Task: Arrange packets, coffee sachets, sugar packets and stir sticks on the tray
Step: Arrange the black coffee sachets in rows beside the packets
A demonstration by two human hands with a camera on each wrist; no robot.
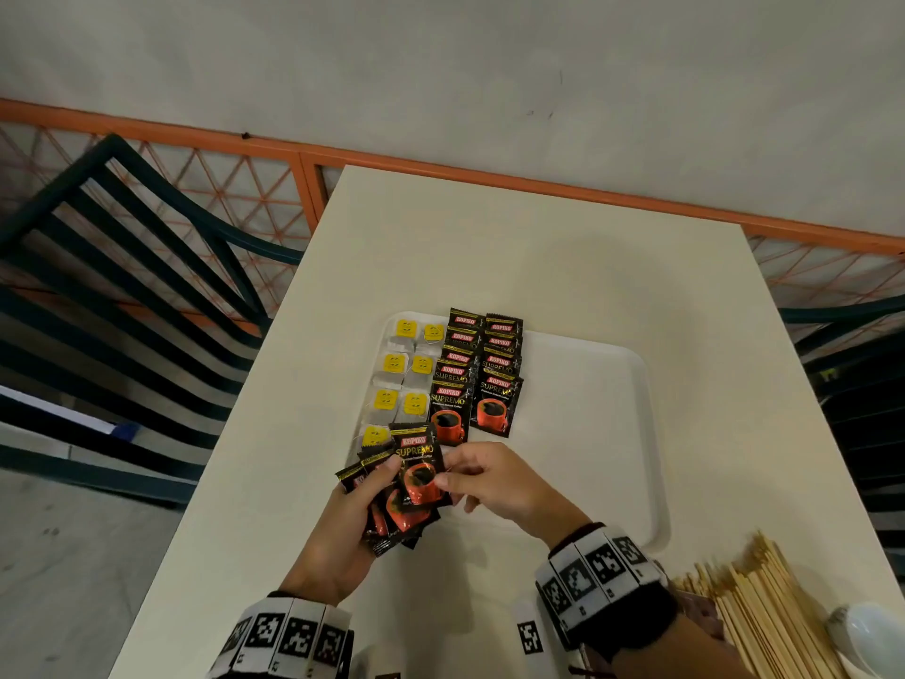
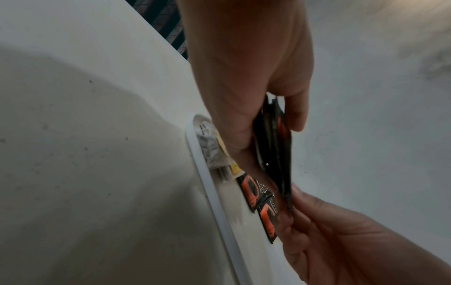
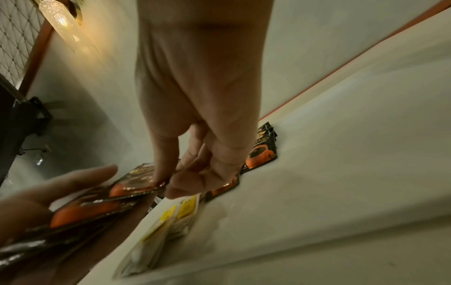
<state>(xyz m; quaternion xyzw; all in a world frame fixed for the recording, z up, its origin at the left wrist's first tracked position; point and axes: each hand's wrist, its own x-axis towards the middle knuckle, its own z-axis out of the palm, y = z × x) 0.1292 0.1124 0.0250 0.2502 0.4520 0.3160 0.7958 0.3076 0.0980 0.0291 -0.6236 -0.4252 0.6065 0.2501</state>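
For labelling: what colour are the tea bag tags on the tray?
Yellow tags; head view shows them best.

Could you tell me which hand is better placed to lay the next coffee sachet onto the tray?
The right hand: it already pinches the top sachet, beside the coffee rows on the tray. The left hand holds the remaining stack.

"KOPIKO" in a red band and "SUPREMO" in gold are read on the black coffee sachets (image 1: 493, 403) laid on the tray (image 1: 607, 433). The same wording is seen on the held sachet (image 1: 417, 463) just nearer than those. Smaller print cannot be made out.
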